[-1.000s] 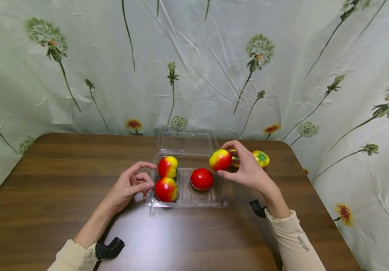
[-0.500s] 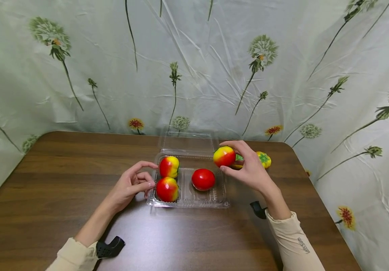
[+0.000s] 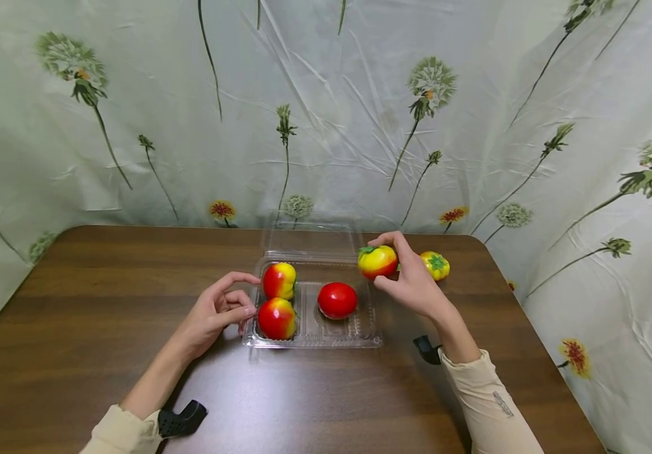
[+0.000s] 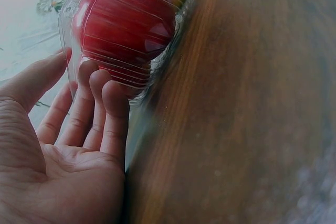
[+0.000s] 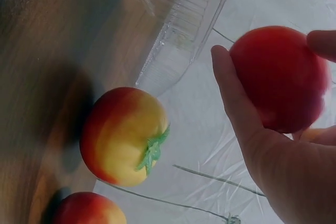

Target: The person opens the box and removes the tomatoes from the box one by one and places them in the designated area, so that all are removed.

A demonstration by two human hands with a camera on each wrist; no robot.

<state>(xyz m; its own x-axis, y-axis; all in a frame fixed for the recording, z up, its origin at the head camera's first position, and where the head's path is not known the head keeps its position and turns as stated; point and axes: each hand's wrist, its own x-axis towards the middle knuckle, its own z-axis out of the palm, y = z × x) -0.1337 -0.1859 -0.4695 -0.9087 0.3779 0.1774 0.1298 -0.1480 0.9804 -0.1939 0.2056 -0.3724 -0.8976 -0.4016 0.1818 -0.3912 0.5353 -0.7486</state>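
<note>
My right hand (image 3: pixel 413 280) grips a red and yellow tomato (image 3: pixel 378 261) between thumb and fingers, over the right side of a clear plastic clamshell box (image 3: pixel 311 340). Its green calyx faces up and left in the head view; the right wrist view shows its red side. My left hand (image 3: pixel 218 306) touches the box's left side, fingertips against the ribbed wall (image 4: pixel 115 51). Inside, two red and yellow tomatoes (image 3: pixel 279 280) stand in the left column, and a redder tomato (image 3: pixel 337 300) lies to the right.
Beyond my right hand, a yellow-topped tomato (image 3: pixel 436 265) lies on the brown wooden table (image 3: pixel 133 284). The right wrist view shows a second loose tomato (image 5: pixel 86 211), mostly hidden in the head view. The box's raised lid (image 3: pixel 311 239) stands at its back, near a floral curtain (image 3: pixel 331 126).
My right hand has drawn its tomato slightly right and away, and turned it so that the green calyx shows on top. My left hand stays at the box's left side.
</note>
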